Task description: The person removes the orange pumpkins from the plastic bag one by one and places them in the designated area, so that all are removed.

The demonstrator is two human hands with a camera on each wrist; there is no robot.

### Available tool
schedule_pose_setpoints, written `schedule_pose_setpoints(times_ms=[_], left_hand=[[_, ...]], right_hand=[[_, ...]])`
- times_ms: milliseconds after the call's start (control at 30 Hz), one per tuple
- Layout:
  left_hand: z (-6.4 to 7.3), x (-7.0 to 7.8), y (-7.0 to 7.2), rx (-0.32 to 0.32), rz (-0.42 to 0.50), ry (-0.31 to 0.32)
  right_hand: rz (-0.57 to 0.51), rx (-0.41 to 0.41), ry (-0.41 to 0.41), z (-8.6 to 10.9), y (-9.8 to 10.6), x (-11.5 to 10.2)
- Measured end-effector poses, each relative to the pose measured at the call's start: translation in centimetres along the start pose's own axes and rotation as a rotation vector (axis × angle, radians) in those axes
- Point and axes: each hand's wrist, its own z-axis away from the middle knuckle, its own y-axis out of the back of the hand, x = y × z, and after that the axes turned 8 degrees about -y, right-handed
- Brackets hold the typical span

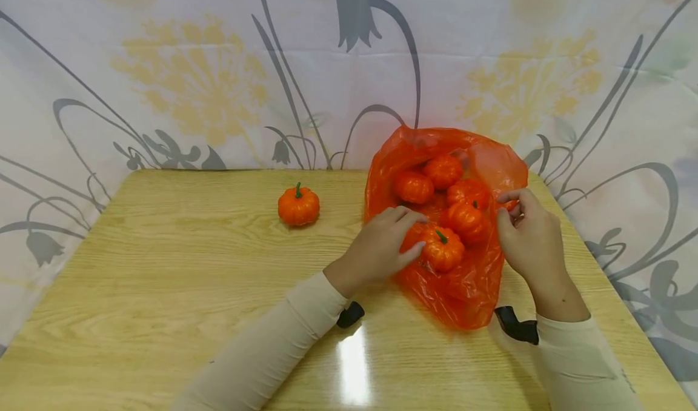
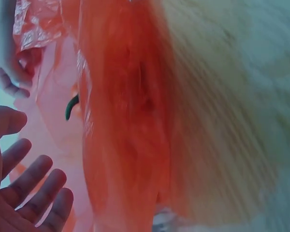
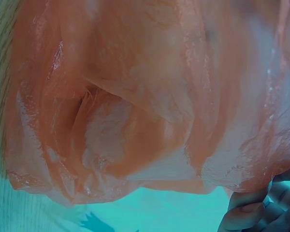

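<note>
A translucent orange plastic bag (image 1: 471,299) lies spread on the table with its mouth open, holding several small orange pumpkins. The nearest pumpkin (image 1: 444,256), with a green stem, sits by the bag's front side. My left hand (image 1: 384,244) hovers over the bag's left edge, thumb and fingers apart beside that pumpkin; the left wrist view shows the fingers (image 2: 36,193) spread and nothing held. At the right side, my right hand (image 1: 531,238) pinches the bag's rim; in the right wrist view its curled fingers (image 3: 244,212) meet the plastic. Another pumpkin (image 1: 298,208) stands alone left of the bag.
The light wood table (image 1: 180,290) reaches back to a flower-patterned cloth (image 1: 327,71). Black wrist-worn pieces show beneath both forearms, one (image 1: 351,314) at the left and one (image 1: 517,327) at the right.
</note>
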Motion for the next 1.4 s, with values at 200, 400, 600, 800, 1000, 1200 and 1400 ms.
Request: schedule_pose_setpoints(times_ms=[200,400,600,800,1000,1200,1400], left_hand=[[-0.4,0.6,-1.0,-0.055,0.059,0.052],[-0.7,0.8,-2.1,-0.067,0.044,0.085],[-1.0,1.2,-2.8,-0.074,0.026,0.085],[-0.9,1.1,-3.4,-0.11,0.047,0.143],[-0.9,1.0,-3.7,-0.131,0.079,0.183],[-0.8,1.0,-4.2,-0.171,0.104,0.213],[-0.7,0.8,-4.4,-0.179,0.1,0.214]], right_hand=[[0.004,-0.009,-0.002,0.1,-0.1,0.0],[0.015,-0.022,-0.007,0.3,-0.1,0.1],[0.017,-0.024,-0.011,0.4,0.0,0.2],[0.003,-0.011,-0.006,0.4,-0.1,0.2],[0.002,-0.009,0.004,0.2,0.0,0.1],[0.015,-0.02,-0.009,0.2,0.0,0.0],[0.011,-0.022,-0.006,0.0,0.1,-0.1]])
